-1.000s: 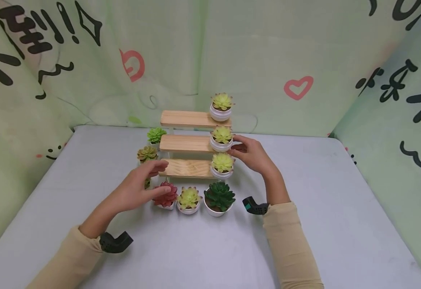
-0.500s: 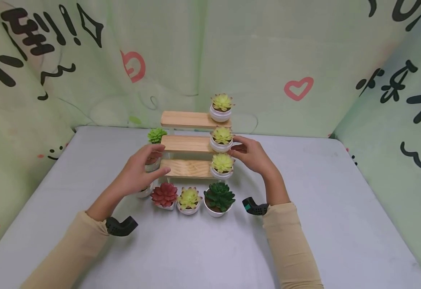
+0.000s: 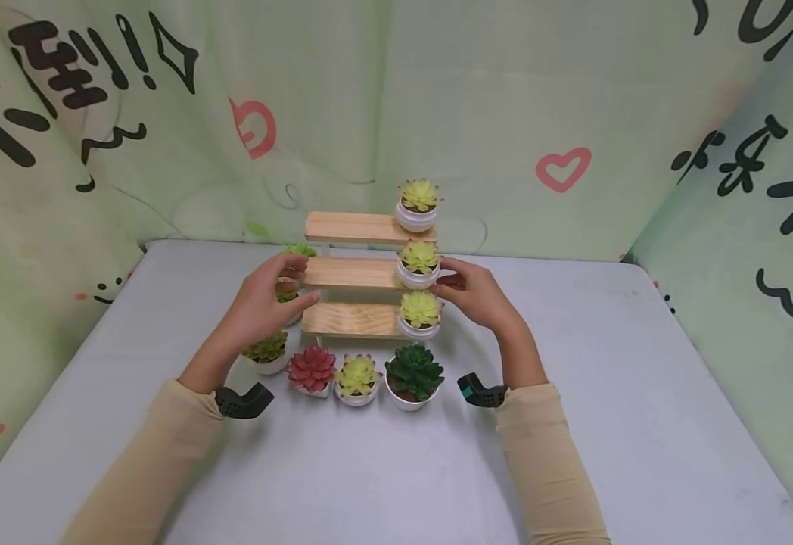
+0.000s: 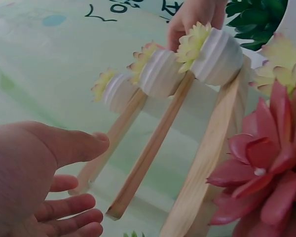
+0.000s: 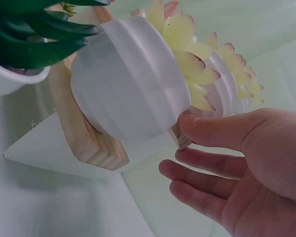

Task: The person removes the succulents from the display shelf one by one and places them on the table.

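A three-step wooden stand (image 3: 352,273) sits mid-table, with a yellow succulent in a white pot at the right end of each step: top (image 3: 418,203), middle (image 3: 420,263), bottom (image 3: 420,314). My right hand (image 3: 446,276) is open at the right end of the middle step. Its thumb (image 5: 187,121) touches the wood beside the pot (image 5: 133,79). My left hand (image 3: 297,281) hovers open at the stand's left end and holds nothing (image 4: 91,173). It partly hides a brownish succulent and a light green succulent (image 3: 299,249) behind it.
In front of the stand stand an olive succulent (image 3: 267,350), a red one (image 3: 311,369), a yellow one (image 3: 358,376) and a dark green one (image 3: 413,373). Printed green cloth walls close in the grey table (image 3: 642,378) on three sides.
My left hand has risen from over the red succulent to the stand's left end, uncovering the olive pot in the front row. The right hand has stayed put.
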Action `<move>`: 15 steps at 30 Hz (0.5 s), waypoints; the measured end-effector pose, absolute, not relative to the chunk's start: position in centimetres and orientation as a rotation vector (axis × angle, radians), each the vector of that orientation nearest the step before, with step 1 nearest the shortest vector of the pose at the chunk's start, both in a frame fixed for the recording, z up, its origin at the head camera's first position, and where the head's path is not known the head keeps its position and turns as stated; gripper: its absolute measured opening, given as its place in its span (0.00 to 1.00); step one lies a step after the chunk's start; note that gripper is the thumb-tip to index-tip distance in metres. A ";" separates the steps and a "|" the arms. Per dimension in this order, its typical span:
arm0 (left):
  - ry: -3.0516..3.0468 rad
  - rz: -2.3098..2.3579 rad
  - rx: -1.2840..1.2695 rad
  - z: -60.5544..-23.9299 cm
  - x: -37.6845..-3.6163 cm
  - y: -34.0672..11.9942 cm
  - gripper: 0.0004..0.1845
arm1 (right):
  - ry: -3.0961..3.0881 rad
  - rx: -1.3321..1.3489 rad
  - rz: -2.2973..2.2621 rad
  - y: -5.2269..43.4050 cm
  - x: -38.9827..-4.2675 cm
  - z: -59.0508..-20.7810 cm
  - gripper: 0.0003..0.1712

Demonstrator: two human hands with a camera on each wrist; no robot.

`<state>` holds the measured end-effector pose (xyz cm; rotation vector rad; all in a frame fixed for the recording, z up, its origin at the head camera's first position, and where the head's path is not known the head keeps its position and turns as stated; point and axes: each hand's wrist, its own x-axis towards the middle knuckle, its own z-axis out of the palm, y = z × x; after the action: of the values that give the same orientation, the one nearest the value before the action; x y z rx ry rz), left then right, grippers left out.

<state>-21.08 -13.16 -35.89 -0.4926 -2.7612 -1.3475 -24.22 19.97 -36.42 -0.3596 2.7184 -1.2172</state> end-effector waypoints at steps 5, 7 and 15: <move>-2.744 -1.382 -0.443 -35.9 -22.0 -12.7 0.33 | 2.721 -0.356 -1.214 20.1 -24.2 -36.4 0.29; -2.735 -1.401 -0.433 -35.9 -22.3 -12.5 0.34 | 2.711 -0.351 -1.225 20.1 -24.2 -36.3 0.29; -2.750 -1.385 -0.411 -36.2 -23.0 -12.3 0.37 | 2.705 -0.343 -1.229 20.0 -24.2 -36.4 0.29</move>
<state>-23.01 -12.34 -36.23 -0.4110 -2.7504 -1.3850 -24.15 19.98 -36.36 -0.3431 2.7053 -1.2286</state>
